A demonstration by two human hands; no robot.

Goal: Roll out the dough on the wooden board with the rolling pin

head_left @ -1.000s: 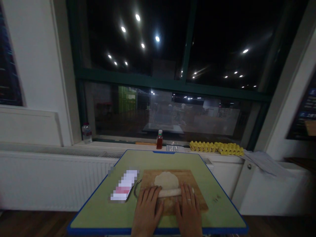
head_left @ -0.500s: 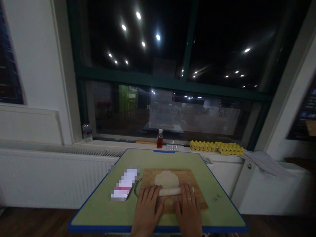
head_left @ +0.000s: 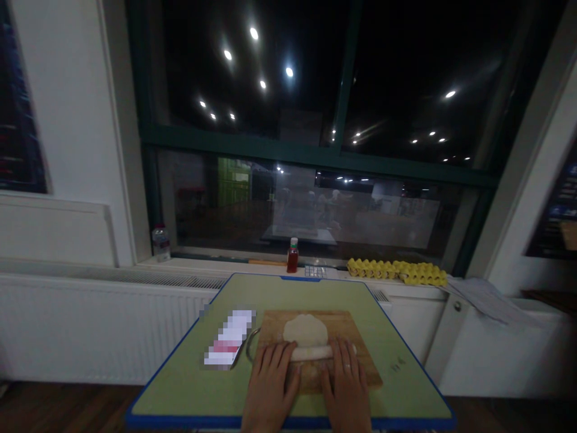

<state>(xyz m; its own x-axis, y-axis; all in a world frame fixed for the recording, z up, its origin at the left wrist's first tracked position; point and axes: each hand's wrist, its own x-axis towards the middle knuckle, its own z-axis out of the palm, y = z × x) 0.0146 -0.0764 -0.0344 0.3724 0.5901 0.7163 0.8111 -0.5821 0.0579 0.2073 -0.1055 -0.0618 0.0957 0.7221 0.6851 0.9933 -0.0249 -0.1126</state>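
A pale, floury rolling pin lies crosswise on a wooden cutting board. My left hand presses its fingers over the left end of the pin. Over the right end lie the fingers of my right hand, with a ring on one finger. Both thumbs point inward on the near side of the pin. Just beyond the pin, a flat round of dough rests on the board, its near edge at or under the pin. The palms' undersides are hidden.
The board sits on a green table with a blue rim. A blurred-out paper or packet lies at its left, beside the board's metal handle. On the windowsill are a red-filled bottle, a clear bottle and yellow egg trays.
The whole view has shifted very slightly, with everything a little lower in the picture. My hands and the rolling pin have hardly moved on the board.
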